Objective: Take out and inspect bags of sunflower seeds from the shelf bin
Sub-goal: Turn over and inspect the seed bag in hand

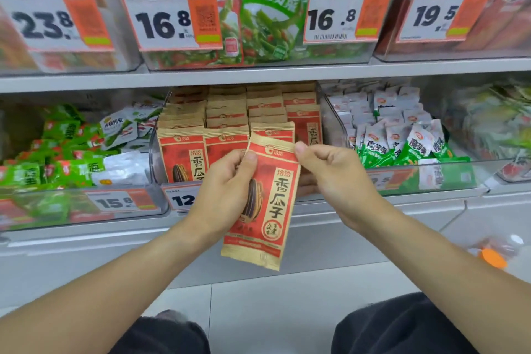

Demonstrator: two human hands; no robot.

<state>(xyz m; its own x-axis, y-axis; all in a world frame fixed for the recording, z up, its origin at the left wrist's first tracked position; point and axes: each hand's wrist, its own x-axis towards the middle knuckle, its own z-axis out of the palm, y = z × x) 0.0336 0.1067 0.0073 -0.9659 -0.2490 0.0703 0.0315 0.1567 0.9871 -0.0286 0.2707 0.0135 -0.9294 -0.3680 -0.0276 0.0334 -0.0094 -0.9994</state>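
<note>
Head view: one bag of sunflower seeds [265, 204] is held out in front of the shelf bin [156, 164], where four rows of like bags stand; left hand [227, 190] grips its left edge; right hand [333, 178] pinches its top right corner.

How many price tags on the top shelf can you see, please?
4, left to right along the top shelf bins: 23.8, 16.8, another 16.8, and 19.5. More may lie outside the frame.
</note>
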